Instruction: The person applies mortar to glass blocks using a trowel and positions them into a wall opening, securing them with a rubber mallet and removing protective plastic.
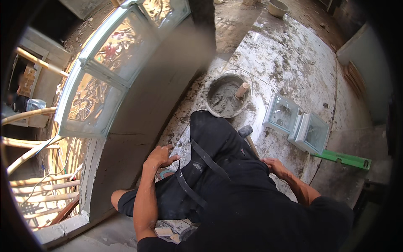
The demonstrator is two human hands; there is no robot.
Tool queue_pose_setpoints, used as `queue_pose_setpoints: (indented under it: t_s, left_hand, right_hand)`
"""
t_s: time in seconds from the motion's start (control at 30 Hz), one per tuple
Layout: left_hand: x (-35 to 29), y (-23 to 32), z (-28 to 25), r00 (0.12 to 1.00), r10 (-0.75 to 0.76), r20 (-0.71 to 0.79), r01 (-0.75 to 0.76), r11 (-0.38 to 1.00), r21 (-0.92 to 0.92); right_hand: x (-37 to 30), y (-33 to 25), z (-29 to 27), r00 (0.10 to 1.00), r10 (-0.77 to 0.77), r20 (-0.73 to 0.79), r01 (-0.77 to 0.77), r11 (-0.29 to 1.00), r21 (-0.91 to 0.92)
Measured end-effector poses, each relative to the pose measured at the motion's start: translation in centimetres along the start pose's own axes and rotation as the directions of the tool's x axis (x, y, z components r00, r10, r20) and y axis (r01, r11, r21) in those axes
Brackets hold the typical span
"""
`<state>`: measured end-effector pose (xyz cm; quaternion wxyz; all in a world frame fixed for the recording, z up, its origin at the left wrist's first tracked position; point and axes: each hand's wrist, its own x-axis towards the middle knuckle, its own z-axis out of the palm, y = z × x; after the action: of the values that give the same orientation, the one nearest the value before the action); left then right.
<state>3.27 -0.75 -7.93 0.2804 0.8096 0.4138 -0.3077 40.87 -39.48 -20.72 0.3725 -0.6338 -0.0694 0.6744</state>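
My left hand [159, 156] is held out beside my left leg, fingers apart and with nothing in it, near the low grey wall [142, 113]. On my other side, my right hand [276, 167] is closed at the handle end of a mallet [246, 131] with a dark head and wooden handle. My thigh partly hides the grip. In front of my knee stands a round bucket [208, 105] of wet grey mortar [224, 103]; a wooden handle [242, 89] sticks up out of it.
Glass blocks [94, 98] form a row on top of the wall. Two loose glass blocks [283, 111] lie on the mortar-spattered floor at right, with a green spirit level [344, 160] beside them. Bamboo poles [31, 113] stand beyond the opening. Another basin [277, 8] is far off.
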Motion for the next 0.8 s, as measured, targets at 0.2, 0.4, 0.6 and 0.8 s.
queue_pose_setpoints:
  t_s: [0.2,0.4,0.6,0.8]
  left_hand:
    - [1.5,-0.5,1.5,0.999,-0.006,0.051,0.011,0.994,-0.109]
    - [1.6,-0.7,0.6,0.998,-0.023,0.063,0.023,1.000,0.001]
    - [-2.4,3.6,-3.4,0.884,0.155,-0.441,-0.465,0.374,-0.802]
    - [-14.4,16.3,-11.2,0.565,0.517,-0.643,-0.205,-0.667,-0.717]
  right_hand:
    - [1.6,-0.5,0.1,0.930,-0.220,-0.293,0.143,0.954,-0.264]
    - [7.6,1.6,0.2,0.805,-0.490,-0.334,0.181,0.739,-0.649]
    - [9.7,0.0,1.9,0.840,-0.442,-0.316,0.181,0.777,-0.603]
    - [10.4,1.1,1.0,0.818,-0.466,-0.338,0.221,0.797,-0.563]
